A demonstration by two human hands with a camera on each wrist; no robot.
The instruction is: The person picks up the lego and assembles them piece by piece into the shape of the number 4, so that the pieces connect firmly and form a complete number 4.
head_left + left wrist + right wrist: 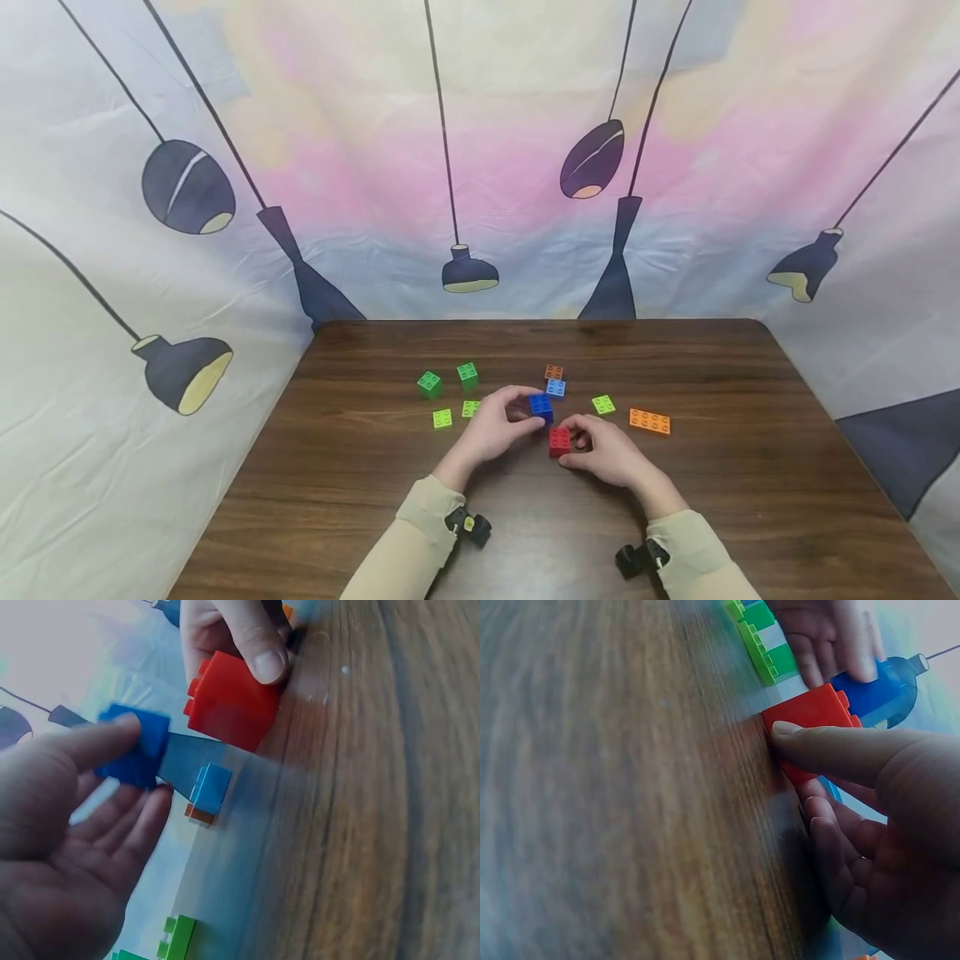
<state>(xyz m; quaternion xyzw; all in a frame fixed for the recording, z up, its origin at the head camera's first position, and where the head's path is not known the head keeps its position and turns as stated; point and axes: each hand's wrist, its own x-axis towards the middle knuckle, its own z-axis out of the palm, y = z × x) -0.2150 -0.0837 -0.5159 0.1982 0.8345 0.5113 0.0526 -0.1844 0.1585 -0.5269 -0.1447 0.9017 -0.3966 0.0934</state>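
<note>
My left hand [495, 423] pinches a dark blue building block [541, 407] between thumb and fingers, raised over the table in the left wrist view. Just to its right and nearer me, my right hand [606, 450] grips a red building block [559, 442] by its sides, low at the tabletop. Studs face up on both blocks, and the two stand a small gap apart. Behind the dark blue block lie a light blue block [556, 387] and a brown-orange block [553, 372]. A lime block [471, 408] is partly hidden by my left hand.
Two green blocks [430, 384] and another lime block [442, 418] lie on the left of the wooden table [337, 483]. To the right are a lime block [603, 405] and a long orange block [649, 421]. A printed cloth [390, 167] hangs behind the table.
</note>
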